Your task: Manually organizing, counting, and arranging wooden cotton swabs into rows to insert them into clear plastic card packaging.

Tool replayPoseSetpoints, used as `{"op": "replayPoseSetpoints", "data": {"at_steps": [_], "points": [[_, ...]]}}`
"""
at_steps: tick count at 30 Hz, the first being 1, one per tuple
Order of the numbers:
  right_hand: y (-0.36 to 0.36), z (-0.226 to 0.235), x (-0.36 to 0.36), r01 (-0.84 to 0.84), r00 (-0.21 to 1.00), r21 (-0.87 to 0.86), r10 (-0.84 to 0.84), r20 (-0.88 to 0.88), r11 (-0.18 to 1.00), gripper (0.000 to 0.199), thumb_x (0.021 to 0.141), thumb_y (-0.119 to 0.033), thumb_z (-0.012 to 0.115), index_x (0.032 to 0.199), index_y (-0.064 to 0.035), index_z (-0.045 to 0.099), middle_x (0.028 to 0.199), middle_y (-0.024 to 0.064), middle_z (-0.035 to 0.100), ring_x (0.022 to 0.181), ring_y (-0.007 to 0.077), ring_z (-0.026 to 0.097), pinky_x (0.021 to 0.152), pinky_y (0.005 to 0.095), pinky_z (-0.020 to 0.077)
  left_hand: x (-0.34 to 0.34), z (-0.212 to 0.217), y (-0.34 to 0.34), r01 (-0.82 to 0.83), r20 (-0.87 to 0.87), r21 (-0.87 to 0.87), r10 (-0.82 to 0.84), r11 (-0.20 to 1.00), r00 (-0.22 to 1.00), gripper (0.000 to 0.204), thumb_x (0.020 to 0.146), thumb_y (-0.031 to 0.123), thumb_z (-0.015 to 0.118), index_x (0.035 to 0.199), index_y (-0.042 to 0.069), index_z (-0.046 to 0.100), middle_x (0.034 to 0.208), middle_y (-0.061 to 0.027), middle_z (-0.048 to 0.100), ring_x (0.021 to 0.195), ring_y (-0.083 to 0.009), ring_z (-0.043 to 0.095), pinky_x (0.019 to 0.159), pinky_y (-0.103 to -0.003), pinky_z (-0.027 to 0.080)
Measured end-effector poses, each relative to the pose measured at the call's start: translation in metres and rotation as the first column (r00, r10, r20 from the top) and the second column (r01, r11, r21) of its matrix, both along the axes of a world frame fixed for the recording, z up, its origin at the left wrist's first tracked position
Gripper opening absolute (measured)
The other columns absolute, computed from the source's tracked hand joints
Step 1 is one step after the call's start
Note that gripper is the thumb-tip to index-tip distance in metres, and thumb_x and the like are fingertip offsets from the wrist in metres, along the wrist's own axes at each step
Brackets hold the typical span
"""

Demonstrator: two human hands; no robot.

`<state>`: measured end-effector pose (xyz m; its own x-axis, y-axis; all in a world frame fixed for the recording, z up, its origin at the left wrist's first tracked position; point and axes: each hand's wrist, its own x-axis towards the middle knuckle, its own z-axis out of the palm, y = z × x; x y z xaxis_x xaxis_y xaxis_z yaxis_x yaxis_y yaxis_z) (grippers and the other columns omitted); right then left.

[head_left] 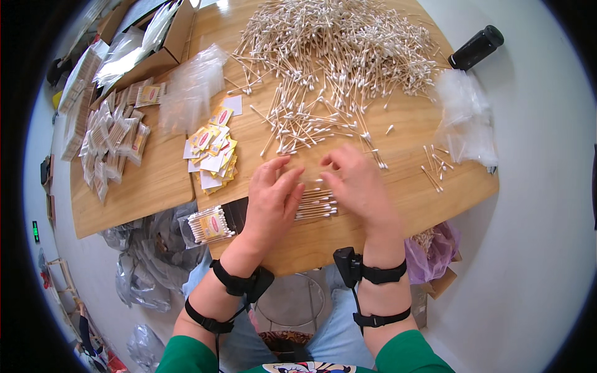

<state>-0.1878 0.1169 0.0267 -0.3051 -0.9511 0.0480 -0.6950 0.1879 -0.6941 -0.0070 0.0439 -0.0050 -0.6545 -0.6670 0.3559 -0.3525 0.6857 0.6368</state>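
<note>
Over a row of cotton swabs [316,204] laid side by side near the table's front edge, my two hands face each other. My left hand [272,196] is at the row's left end, its fingers bent and its thumb apart. At the row's upper right is my right hand [359,186], its fingers curved and a gap between thumb and forefinger. A white swab tip shows close to the right thumb; whether it is touched is unclear. Left of my left hand, a clear packet of swabs [211,225] with a yellow, white and red card lies at the edge.
A big heap of loose swabs [339,43] spreads over the back. Printed cards [214,152] and clear bags [193,87] lie left, beside filled packets [115,137] and a cardboard box [177,37]. At right are more bags [466,115], stray swabs [435,168] and a black bottle [477,48].
</note>
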Motion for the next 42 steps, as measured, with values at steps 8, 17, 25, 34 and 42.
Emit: {"op": "replayPoseSetpoints", "data": {"at_steps": [8, 17, 25, 34, 42], "points": [[0.023, -0.011, -0.051, 0.313, 0.902, -0.028, -0.307, -0.304, 0.949, 0.015, 0.078, -0.013, 0.077, 0.091, -0.0087, 0.068, 0.09, 0.0091, 0.06, 0.086, 0.0275, 0.064, 0.074, 0.0399, 0.051, 0.003, 0.002, 0.0, 0.051, 0.045, -0.006, -0.051, 0.999, 0.998, 0.014, 0.088, 0.016, 0.071, 0.099, 0.007, 0.069, 0.123, -0.0147, 0.061, 0.114, -0.0334, 0.057, 0.098, -0.045, 0.042], [0.003, 0.005, -0.008, 0.07, 0.998, 0.028, -0.07, -0.005, 0.997, 0.017, 0.08, -0.015, 0.076, 0.09, -0.0047, 0.066, 0.093, 0.0128, 0.062, 0.092, 0.0332, 0.062, 0.08, 0.0438, 0.05, 0.002, -0.002, 0.002, -0.074, -0.15, 0.218, 0.109, 0.973, 0.983, 0.015, 0.09, 0.011, 0.067, 0.104, 0.006, 0.068, 0.125, -0.0166, 0.059, 0.113, -0.0351, 0.057, 0.096, -0.044, 0.044], [0.002, -0.007, -0.024, 0.406, 0.896, 0.082, -0.379, -0.23, 0.91, 0.021, 0.084, -0.02, 0.075, 0.093, -0.0056, 0.062, 0.095, 0.0122, 0.064, 0.091, 0.0334, 0.063, 0.079, 0.043, 0.0505, 0.003, 0.001, 0.0, 0.015, 0.042, -0.024, -0.014, 1.0, 0.999, 0.013, 0.089, 0.014, 0.069, 0.099, 0.006, 0.068, 0.123, -0.0146, 0.06, 0.112, -0.0344, 0.057, 0.097, -0.044, 0.043], [0.004, -0.005, -0.027, 0.482, 0.868, 0.062, -0.467, -0.167, 0.874, 0.014, 0.086, -0.017, 0.072, 0.087, -0.0051, 0.065, 0.093, 0.0129, 0.065, 0.089, 0.0335, 0.064, 0.076, 0.0433, 0.0511, 0.005, 0.004, 0.0, -0.038, -0.15, 0.271, 0.081, 0.962, 0.985, 0.013, 0.095, 0.011, 0.063, 0.104, 0.002, 0.066, 0.122, -0.0157, 0.06, 0.107, -0.0322, 0.059, 0.093, -0.041, 0.047], [-0.004, 0.009, 0.008, -0.082, 0.996, 0.052, 0.084, -0.034, 0.995, 0.01, 0.083, -0.011, 0.071, 0.087, -0.0031, 0.067, 0.089, 0.0139, 0.064, 0.082, 0.0339, 0.064, 0.072, 0.0421, 0.0508, 0.006, -0.004, -0.006, -0.07, -0.175, 0.197, 0.105, 0.978, 0.979, 0.019, 0.098, 0.014, 0.06, 0.11, 0.0, 0.066, 0.123, -0.0178, 0.06, 0.11, -0.0323, 0.058, 0.096, -0.041, 0.045]]}}
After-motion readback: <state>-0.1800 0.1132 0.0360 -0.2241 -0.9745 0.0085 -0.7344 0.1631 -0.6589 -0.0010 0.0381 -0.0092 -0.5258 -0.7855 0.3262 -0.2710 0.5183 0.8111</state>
